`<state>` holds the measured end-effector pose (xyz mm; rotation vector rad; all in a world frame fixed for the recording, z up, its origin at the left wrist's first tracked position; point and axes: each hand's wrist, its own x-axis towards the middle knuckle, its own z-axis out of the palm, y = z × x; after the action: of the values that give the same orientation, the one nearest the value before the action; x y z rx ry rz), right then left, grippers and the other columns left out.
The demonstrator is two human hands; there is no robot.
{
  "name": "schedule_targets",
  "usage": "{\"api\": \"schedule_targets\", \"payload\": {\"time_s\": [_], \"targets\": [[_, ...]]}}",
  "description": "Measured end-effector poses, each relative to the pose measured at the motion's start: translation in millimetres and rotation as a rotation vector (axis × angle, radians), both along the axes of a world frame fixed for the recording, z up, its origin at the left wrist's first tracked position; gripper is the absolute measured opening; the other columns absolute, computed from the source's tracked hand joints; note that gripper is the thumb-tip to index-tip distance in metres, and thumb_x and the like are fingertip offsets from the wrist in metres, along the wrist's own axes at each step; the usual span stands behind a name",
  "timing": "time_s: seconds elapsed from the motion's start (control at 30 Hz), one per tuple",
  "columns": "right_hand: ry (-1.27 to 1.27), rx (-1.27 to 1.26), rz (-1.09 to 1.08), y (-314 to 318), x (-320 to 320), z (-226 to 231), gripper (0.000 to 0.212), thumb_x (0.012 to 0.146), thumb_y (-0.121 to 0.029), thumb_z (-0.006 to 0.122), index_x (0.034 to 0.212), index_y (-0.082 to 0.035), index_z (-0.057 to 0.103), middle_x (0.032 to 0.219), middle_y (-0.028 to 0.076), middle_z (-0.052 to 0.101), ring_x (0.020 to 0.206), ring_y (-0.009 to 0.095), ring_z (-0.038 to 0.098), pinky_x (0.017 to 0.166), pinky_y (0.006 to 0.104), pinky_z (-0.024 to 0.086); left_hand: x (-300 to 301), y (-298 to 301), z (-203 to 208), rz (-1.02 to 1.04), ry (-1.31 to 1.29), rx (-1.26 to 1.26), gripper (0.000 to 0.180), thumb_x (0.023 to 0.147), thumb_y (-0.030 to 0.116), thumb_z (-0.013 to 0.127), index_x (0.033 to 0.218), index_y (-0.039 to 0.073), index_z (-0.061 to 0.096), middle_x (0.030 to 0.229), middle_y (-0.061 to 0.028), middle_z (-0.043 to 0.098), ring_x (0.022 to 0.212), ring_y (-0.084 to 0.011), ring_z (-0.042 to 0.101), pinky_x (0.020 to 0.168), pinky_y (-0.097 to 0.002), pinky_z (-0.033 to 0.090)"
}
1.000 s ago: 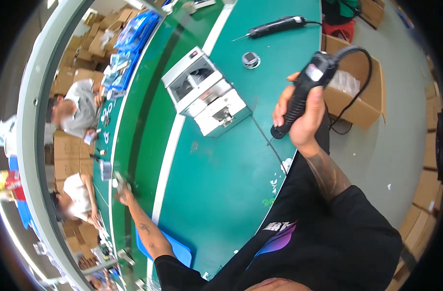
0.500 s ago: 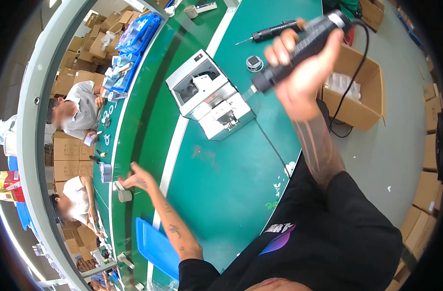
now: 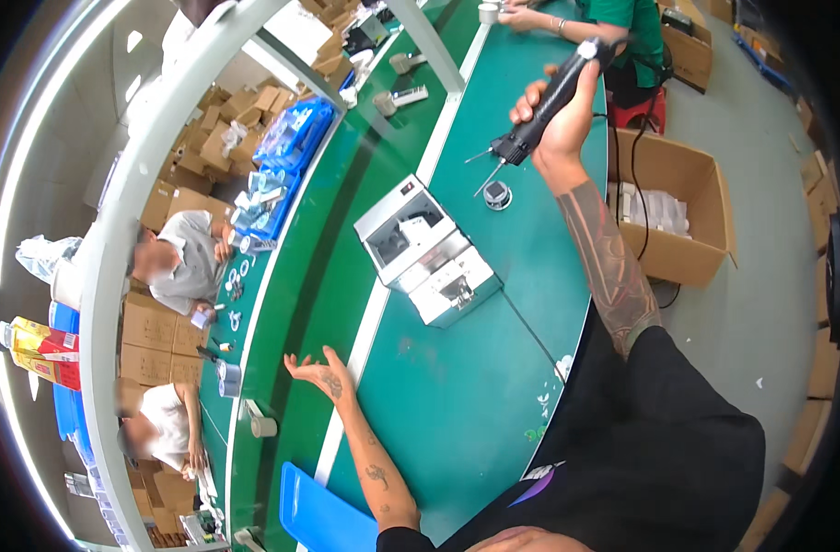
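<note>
My right hand (image 3: 567, 115) is wrapped round a black corded electric screwdriver (image 3: 550, 103). Its thin bit points down and left, beside a small round part with a dark square top (image 3: 497, 194) on the green table. A second driver lies behind it, mostly hidden, with its bit showing. Left of these stands a grey box-shaped machine (image 3: 429, 253), apparently a screw feeder, with an open compartment and a red switch. My left hand (image 3: 323, 375) hangs over the green belt, fingers spread and holding nothing. Nearest to it is a white part with a round end (image 3: 261, 423).
A blue tray (image 3: 318, 515) lies near my left forearm. An open carton (image 3: 714, 216) with white pieces stands right of the table. Two people sit across the belt; another in green (image 3: 636, 37) is at the far end. A metal frame post (image 3: 429, 46) rises beside the belt.
The view has shifted, bringing the person in green further in. My right hand has carried the screwdriver away from the machine. My left hand has drawn back from the white part, staying open.
</note>
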<state>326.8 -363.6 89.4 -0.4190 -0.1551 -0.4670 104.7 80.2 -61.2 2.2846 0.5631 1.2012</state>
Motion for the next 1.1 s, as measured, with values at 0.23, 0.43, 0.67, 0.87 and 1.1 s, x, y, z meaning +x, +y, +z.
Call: {"api": "schedule_targets", "payload": {"time_s": [0.23,0.43,0.67,0.87,1.1], "targets": [[0.276,0.099,-0.227,-43,65,-97,0.062,0.096,-0.067,0.045,0.099,-0.006,0.044,0.062,0.009,0.049,0.045,0.021,0.049,0.044,0.0362,0.045,4,-12,2,0.002,0.156,0.043,0.085,0.084,0.010,0.065,0.149,-0.006,0.013,0.138,-0.0300,0.031,0.110,-0.0367,0.049,0.099,-0.0524,0.040],[0.332,0.173,-0.221,-49,72,-104,0.060,0.096,-0.066,0.045,0.093,-0.006,0.045,0.061,0.007,0.048,0.044,0.019,0.048,0.042,0.0351,0.045,8,-6,4,0.042,0.146,-0.004,0.083,0.084,0.010,0.065,0.149,-0.004,0.015,0.137,-0.0278,0.033,0.103,-0.0343,0.051,0.095,-0.0524,0.042],[0.330,0.153,-0.183,-42,73,-100,0.059,0.097,-0.065,0.046,0.091,-0.007,0.046,0.057,0.006,0.046,0.040,0.019,0.049,0.039,0.0347,0.044,10,-6,-2,0.185,0.302,0.106,0.082,0.084,0.019,0.065,0.150,-0.002,0.020,0.135,-0.0248,0.042,0.111,-0.0383,0.053,0.098,-0.0527,0.039],[0.288,0.114,-0.210,-37,69,-95,0.057,0.099,-0.060,0.046,0.085,-0.005,0.043,0.054,0.006,0.046,0.038,0.019,0.049,0.036,0.0317,0.043,10,-4,-1,0.265,0.362,0.165,0.087,0.081,0.020,0.064,0.152,0.001,0.017,0.135,-0.0253,0.042,0.121,-0.0425,0.047,0.100,-0.0560,0.036],[0.301,0.058,-0.225,-36,67,-99,0.055,0.100,-0.059,0.046,0.090,-0.004,0.041,0.055,0.005,0.044,0.038,0.018,0.048,0.037,0.0320,0.043,9,-14,2,0.280,0.368,0.149,0.084,0.082,0.021,0.062,0.152,0.000,0.019,0.135,-0.0253,0.045,0.123,-0.0426,0.047,0.101,-0.0571,0.035]]}}
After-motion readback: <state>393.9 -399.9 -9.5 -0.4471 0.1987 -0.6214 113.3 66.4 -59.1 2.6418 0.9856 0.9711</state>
